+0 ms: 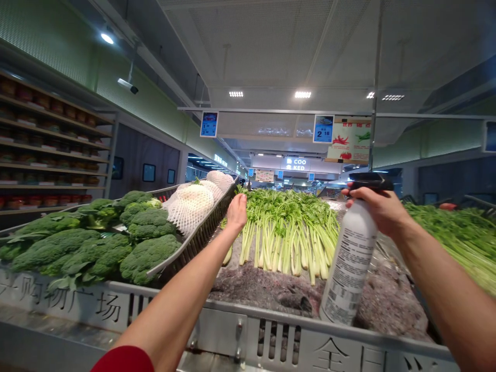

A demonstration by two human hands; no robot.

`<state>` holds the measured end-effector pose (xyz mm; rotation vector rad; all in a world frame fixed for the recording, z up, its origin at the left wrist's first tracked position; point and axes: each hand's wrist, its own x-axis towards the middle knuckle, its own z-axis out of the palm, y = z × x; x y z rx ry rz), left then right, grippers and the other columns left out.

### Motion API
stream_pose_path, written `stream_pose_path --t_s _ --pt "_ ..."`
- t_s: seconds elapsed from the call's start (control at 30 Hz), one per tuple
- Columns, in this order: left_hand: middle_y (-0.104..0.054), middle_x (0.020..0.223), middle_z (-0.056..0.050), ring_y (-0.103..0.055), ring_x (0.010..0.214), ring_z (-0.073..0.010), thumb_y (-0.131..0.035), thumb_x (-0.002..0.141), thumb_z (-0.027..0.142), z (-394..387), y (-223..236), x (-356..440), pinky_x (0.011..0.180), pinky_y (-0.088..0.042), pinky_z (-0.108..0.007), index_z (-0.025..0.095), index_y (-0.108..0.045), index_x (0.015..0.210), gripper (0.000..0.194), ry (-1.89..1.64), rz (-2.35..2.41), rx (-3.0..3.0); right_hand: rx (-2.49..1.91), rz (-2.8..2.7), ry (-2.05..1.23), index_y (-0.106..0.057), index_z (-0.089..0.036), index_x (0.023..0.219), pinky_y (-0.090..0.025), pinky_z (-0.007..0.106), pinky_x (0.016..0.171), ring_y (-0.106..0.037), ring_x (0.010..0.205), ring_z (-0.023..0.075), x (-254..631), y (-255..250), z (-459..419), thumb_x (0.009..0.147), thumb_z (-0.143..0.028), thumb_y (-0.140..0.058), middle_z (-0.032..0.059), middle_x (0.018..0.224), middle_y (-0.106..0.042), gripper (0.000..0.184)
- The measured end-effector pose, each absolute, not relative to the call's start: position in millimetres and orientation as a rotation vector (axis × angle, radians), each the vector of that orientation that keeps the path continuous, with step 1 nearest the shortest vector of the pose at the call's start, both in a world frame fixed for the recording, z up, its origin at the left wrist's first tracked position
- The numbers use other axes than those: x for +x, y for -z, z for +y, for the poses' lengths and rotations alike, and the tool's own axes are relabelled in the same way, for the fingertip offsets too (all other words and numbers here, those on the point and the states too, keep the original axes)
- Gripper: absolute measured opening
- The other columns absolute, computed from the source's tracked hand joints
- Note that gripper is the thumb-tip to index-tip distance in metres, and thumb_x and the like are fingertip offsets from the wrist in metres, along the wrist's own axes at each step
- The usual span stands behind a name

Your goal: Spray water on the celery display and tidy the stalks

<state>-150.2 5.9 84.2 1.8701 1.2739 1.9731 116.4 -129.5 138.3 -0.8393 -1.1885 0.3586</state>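
Observation:
My right hand (382,206) is wrapped round the neck and black trigger head of a white spray bottle (351,258). The bottle is upright, slightly tilted, its printed label facing me, with its base behind the stall's front rail. My left hand (236,212) reaches forward to the left edge of a bed of celery (289,232). It appears edge-on and open, fingers together and partly hidden, near the celery leaves; whether it touches them I cannot tell. The celery lies in a row, pale stalks toward me and leaves at the back.
Left of a slanted black divider (201,232) are broccoli heads (77,245) and produce in white foam nets (194,201). A metal rail (217,325) runs along the front. More leafy greens (453,232) lie at right. Price signs (323,128) hang overhead.

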Motion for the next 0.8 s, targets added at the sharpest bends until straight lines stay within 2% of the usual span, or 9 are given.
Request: stream_pose_path --t_s 0.17,0.37,0.8 --pt "-0.057 0.106 -0.008 -0.05 0.099 -0.0196 -0.024 0.083 0.04 6 -80 -135 0.086 -0.036 -0.032 0.016 -0.052 0.103 0.042 -1.97 1.204 1.873 -0.945 -0.998 -0.197 -0.059 -0.017 0.076 -0.041 0.022 0.039 -0.052 0.049 0.0111 157 -121 -151 0.053 -0.017 -0.061 0.009 0.082 -0.06 0.023" --pt "-0.056 0.108 -0.01 -0.049 0.102 -0.0196 -0.024 0.083 0.04 9 -69 -120 0.087 -0.036 -0.032 0.015 -0.052 0.104 0.043 -1.943 1.174 1.816 -1.0 -0.938 -0.29 -0.058 -0.017 0.075 -0.042 0.024 0.04 -0.053 0.049 0.013 164 -100 -144 0.051 -0.022 -0.065 0.0091 0.084 -0.06 0.025" --pt "-0.051 0.117 -0.011 -0.045 0.109 -0.0205 -0.024 0.083 0.041 14 -47 -108 0.091 -0.034 -0.034 0.014 -0.049 0.11 0.046 -1.871 1.143 1.75 -1.0 -0.959 -0.285 -0.058 -0.015 0.076 -0.04 0.023 0.038 -0.052 0.046 0.0121 160 -99 -134 0.053 -0.022 -0.064 0.0078 0.078 -0.059 0.025"
